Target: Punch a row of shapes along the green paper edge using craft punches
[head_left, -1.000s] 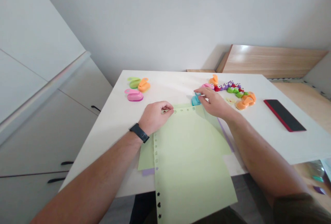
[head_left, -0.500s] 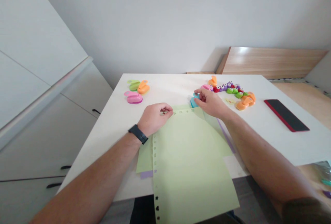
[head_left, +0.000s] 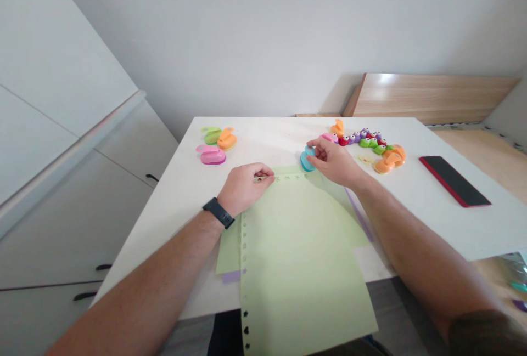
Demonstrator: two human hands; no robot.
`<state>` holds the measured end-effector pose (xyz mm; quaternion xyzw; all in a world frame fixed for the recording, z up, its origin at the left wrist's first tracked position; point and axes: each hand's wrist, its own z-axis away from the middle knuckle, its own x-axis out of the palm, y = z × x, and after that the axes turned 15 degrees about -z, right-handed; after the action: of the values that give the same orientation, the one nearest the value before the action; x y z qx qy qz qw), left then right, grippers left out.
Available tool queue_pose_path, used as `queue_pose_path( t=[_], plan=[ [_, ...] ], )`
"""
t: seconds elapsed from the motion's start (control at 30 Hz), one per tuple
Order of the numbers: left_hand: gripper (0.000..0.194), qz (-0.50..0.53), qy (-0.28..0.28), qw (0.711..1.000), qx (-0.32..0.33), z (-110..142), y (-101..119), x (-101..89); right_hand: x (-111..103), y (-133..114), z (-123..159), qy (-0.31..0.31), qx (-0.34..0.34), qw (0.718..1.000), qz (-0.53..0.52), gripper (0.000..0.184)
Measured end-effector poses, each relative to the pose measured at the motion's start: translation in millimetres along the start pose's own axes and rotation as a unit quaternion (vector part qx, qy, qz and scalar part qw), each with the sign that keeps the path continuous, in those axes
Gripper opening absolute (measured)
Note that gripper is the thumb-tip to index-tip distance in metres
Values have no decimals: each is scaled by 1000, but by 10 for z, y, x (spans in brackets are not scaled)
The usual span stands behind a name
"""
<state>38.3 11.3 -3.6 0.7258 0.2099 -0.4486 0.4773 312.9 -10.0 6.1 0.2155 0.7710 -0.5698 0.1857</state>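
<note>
A pale green sheet of paper (head_left: 304,257) has small shaped holes along its far and left edges. Its near end hangs past the table's front edge. My left hand (head_left: 249,183), with a dark band at the wrist, pinches the sheet's far left corner. At the sheet's far edge, my right hand (head_left: 331,161) has thumb and fingers closed on a blue craft punch (head_left: 307,159). Part of that punch is behind the fingers. More green paper (head_left: 229,246) and purple paper (head_left: 231,277) lie underneath the sheet.
Pink (head_left: 213,154), green (head_left: 212,136) and orange (head_left: 226,139) punches sit at the table's back left. Small red, purple and green punches (head_left: 373,142) cluster at right, beside orange ones (head_left: 387,163). Paper scraps (head_left: 365,159) and a black-and-red flat object (head_left: 455,180) lie there too.
The blue punch and my right hand have shifted slightly left along the sheet's far edge. My left hand keeps its pinch on the corner.
</note>
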Motion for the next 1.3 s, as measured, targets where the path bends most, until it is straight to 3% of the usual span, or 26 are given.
queue_pose_path(
  t=[0.7, 1.3],
  plan=[
    [23, 11, -1, 1000, -9, 12, 4, -31, -75, -157, 52, 21, -11, 1000, 5, 35],
    [26, 11, 2, 1000, -14, 10, 19, -42, -70, -259, 95, -6, -24, 1000, 13, 35]
  ],
)
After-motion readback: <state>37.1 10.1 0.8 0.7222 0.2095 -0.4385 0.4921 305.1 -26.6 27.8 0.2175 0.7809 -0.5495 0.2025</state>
